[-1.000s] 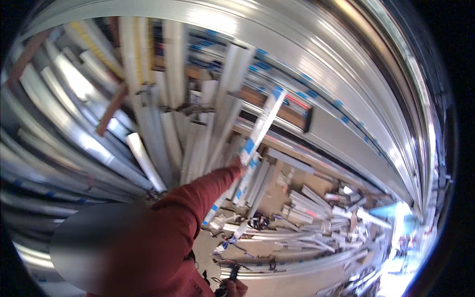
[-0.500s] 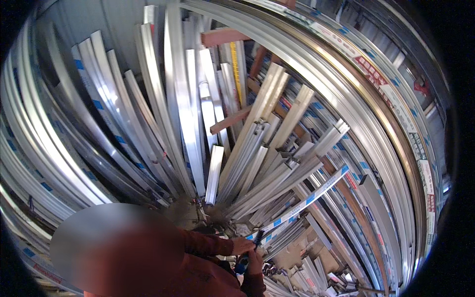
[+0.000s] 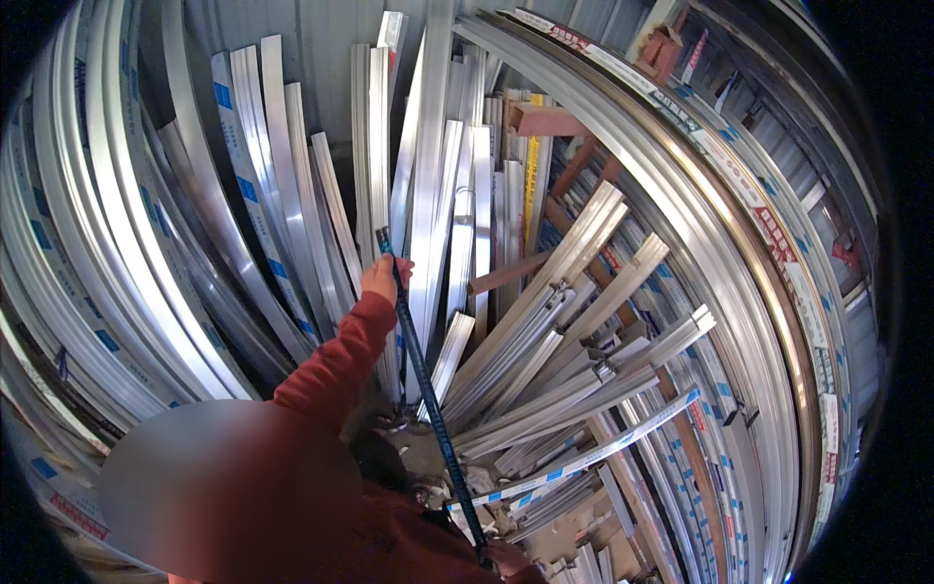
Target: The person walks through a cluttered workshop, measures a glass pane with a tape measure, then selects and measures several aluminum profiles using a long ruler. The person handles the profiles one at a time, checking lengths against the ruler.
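Long metal profiles [image 3: 107, 214] curve at nine o'clock as a left hand [image 3: 381, 278] — fingers closed — grips a dark, marked strip [image 3: 428, 389] near its upper end. The strip's long axis slants from the left fingers toward five o'clock, ending by the right hand [image 3: 506, 557], nearer its lower end; how tightly those fingers close cannot be told. A white-and-blue bar [image 3: 603, 450] lies at four o'clock from the left hand.

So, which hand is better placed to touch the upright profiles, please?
Probably the left hand: it appears nearer the upright profiles, gripping the dark strip near its top; the right hand is lower.
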Tool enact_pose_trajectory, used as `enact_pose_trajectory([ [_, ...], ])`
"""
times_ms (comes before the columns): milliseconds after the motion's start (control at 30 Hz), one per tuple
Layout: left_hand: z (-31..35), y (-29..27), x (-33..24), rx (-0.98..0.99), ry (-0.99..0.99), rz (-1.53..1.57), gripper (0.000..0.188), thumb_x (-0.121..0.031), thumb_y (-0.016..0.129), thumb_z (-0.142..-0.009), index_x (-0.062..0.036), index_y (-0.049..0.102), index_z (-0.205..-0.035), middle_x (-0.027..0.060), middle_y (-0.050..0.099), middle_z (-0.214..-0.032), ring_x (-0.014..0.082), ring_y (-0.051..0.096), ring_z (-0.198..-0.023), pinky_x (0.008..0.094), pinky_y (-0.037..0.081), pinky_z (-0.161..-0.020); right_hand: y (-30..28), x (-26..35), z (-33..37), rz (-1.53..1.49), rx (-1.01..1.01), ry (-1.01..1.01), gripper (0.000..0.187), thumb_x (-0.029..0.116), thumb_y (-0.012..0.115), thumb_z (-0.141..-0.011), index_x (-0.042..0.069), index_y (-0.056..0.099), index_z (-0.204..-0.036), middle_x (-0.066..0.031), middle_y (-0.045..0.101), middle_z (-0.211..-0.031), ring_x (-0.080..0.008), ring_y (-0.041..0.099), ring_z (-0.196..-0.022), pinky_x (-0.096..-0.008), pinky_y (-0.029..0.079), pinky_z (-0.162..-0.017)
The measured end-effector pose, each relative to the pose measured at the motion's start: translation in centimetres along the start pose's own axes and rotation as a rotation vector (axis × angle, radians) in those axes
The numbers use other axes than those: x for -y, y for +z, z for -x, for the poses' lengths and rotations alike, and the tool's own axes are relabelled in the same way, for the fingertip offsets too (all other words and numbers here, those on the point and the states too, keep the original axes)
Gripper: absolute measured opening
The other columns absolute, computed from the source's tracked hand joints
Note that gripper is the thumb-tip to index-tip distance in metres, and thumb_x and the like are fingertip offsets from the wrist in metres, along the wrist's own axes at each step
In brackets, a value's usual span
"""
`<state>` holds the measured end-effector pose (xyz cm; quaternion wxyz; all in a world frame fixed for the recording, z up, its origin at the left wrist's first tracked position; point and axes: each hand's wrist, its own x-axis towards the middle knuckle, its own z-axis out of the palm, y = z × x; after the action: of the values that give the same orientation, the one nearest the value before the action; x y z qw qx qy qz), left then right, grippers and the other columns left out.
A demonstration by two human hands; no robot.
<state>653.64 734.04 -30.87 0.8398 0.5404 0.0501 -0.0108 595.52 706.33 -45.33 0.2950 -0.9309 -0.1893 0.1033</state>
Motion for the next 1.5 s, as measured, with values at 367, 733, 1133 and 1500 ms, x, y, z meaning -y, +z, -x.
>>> enact_pose_trajectory([
  [367,-22.5,5.5,7.1,0.285,-0.033,-0.073,0.053,-0.030,0.057,-0.089,0.0020,0.043,-0.128,0.0157,0.054,-0.120,0.0258,0.052,-0.111,0.0323,0.042,-0.092,-4.2,2.4,-13.3,-0.617,-0.005,0.627,0.036,0.033,0.059,-0.079,0.009,0.059,-0.105,-0.0095,0.064,-0.096,-0.0247,0.062,-0.085,-0.0391,0.049,-0.070],
  [733,-41.4,17.7,-0.9,-0.020,1.099,-1.753,0.047,-0.017,0.044,-0.085,0.0028,0.041,-0.128,0.0193,0.043,-0.132,0.0330,0.031,-0.130,0.0425,0.014,-0.112,-9.5,7.9,-29.8,-0.772,-0.708,1.008,0.027,0.026,0.051,-0.090,0.005,0.062,-0.078,-0.0022,0.054,-0.056,-0.0106,0.046,-0.043,-0.0285,0.035,-0.038],
  [1133,-39.8,17.6,-2.0,0.264,1.057,-1.155,0.044,-0.020,0.073,-0.070,-0.0074,0.058,-0.109,0.0131,0.053,-0.110,0.0308,0.049,-0.109,0.0407,0.037,-0.098,-7.9,7.5,-31.0,-1.194,-0.754,1.331,0.019,0.017,0.059,-0.085,0.000,0.067,-0.083,-0.0033,0.063,-0.068,-0.0098,0.054,-0.056,-0.0248,0.041,-0.051],
  [1500,-25.0,8.8,11.3,0.192,0.209,-0.602,0.075,-0.015,0.073,-0.072,-0.0009,0.027,-0.131,0.0172,0.049,-0.117,0.0275,0.054,-0.102,0.0355,0.045,-0.089,-6.4,9.4,-29.4,-1.259,-0.800,1.286,0.019,0.018,0.060,-0.086,0.001,0.066,-0.082,-0.0020,0.063,-0.073,-0.0086,0.053,-0.062,-0.0235,0.042,-0.056],
])
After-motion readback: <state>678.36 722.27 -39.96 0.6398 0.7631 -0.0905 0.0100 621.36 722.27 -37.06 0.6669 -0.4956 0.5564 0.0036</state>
